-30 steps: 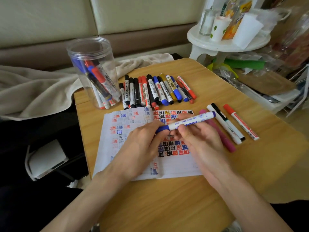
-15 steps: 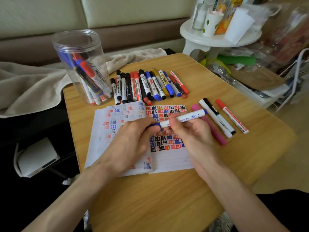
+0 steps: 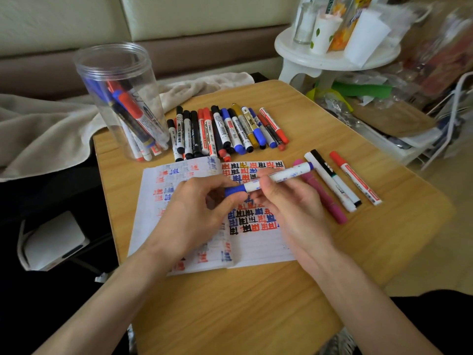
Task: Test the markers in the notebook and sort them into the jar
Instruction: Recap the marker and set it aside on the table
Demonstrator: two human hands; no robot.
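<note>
Head view, looking down on a light wooden tabletop (image 3: 256, 303). Both hands hold one white-barrelled marker with a blue cap (image 3: 271, 178) just above an open lined notebook (image 3: 256, 248) already filled with red, blue and black test marks. The left hand (image 3: 194, 213) has its fingers (image 3: 231, 198) pinched on the blue cap; the right hand (image 3: 289, 208) is closed around the white barrel, with the marker's far end pointing up and right.

A tall clear plastic jar (image 3: 120, 98) stands upright at the far left corner of the tabletop, holding several markers. A row of assorted capped markers (image 3: 225, 130) lies between jar and notebook. Right of the notebook lie a pink marker (image 3: 325, 201), two white-and-black markers (image 3: 332, 183) and a red-capped white marker (image 3: 355, 179).

Judgement: the cap is about to be pulled off for a test stroke, or has just been pressed on; I cannot tell which.

Risks noted:
- A sudden cap release could jerk the tip across the fingers or the page.
- The jar sits close to the tabletop edge; a careless drop-in could tip it.
- Loose round markers may roll if nudged by a forearm.
</note>
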